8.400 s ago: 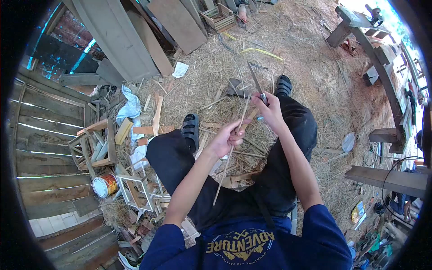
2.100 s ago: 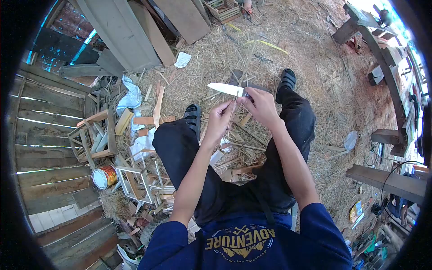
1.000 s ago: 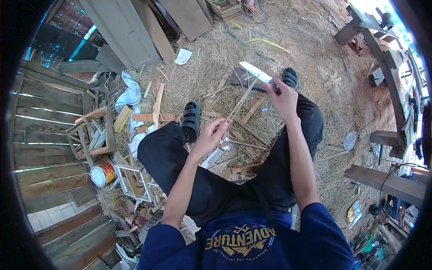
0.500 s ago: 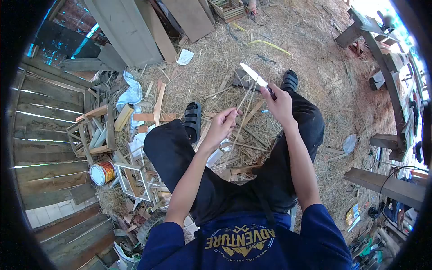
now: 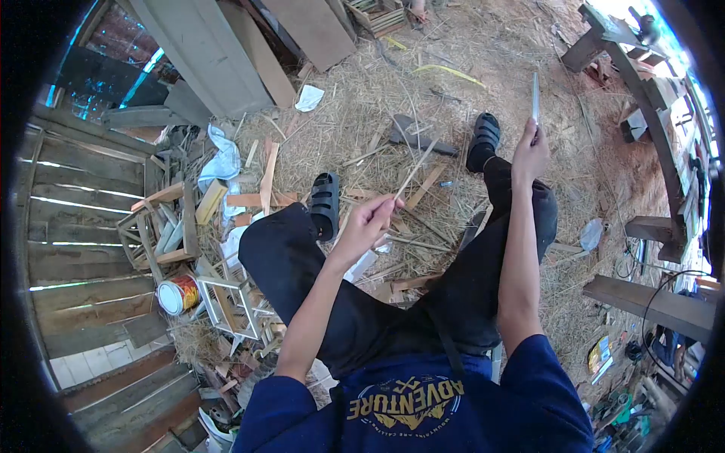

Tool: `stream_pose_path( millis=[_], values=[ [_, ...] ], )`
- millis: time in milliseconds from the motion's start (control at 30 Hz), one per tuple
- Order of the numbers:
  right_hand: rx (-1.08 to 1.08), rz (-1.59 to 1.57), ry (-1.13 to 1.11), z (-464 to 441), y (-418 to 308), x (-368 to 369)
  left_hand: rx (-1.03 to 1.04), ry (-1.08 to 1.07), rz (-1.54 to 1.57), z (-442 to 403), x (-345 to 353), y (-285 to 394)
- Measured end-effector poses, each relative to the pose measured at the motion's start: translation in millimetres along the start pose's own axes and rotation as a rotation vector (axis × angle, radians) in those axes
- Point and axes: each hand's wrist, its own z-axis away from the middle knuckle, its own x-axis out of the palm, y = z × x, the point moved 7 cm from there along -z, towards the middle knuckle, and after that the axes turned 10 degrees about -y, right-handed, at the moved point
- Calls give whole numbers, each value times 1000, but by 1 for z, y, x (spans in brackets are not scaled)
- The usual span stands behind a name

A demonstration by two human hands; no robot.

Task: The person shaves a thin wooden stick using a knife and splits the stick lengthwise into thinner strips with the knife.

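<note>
Between the fingers of my left hand (image 5: pixel 368 226) is a thin wooden stick (image 5: pixel 416 171), pinched near its lower part and slanting up to the right. My right hand (image 5: pixel 531 153) is wrapped round the handle of a knife (image 5: pixel 535 98), its blade upright and seen nearly edge-on. Knife and stick are well apart. Beyond the stick, on the straw-strewn ground, lies a dark flat tool with a handle (image 5: pixel 423 140); I cannot make out its kind. My black sandals (image 5: pixel 325 205) are planted to either side of the shavings.
Boards (image 5: pixel 219 60) lean at the upper left beside a slatted wooden wall (image 5: pixel 91 234). A paint can (image 5: pixel 179 294) and a white frame (image 5: pixel 230 306) stand at left. Timber beams (image 5: pixel 653 306) and a bench (image 5: pixel 630 75) are at right. A yellow strip (image 5: pixel 451 73) lies ahead.
My right hand has swung right and up with the knife, away from the stick. The stick has tilted slightly in my left hand, which stays near the same place. My right knee has shifted outward.
</note>
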Motion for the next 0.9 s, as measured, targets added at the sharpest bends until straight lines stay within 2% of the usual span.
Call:
stream_pose_path(
  millis=[100,200,267,500,600,700,800,900],
  values=[
    [-294,52,-146,34,-23,5,-74,79,73,-2,-7,1],
    [-354,-66,-456,80,-57,23,-94,90,164,-11,-23,-12],
    [-504,-82,-524,91,-73,38,-82,88,242,-16,-23,-12],
    [-551,-211,-626,99,-109,77,-77,147,290,-28,-25,-9],
    [-648,-199,-710,116,-118,91,-121,199,324,-29,-25,-5],
    [-701,-212,-808,133,-126,94,-74,113,471,-37,-28,-10],
    [-729,-205,-846,141,-132,94,-19,201,555,-40,-23,-5],
    [-745,-151,-890,137,-137,91,20,203,562,-39,-22,-3]
  ],
)
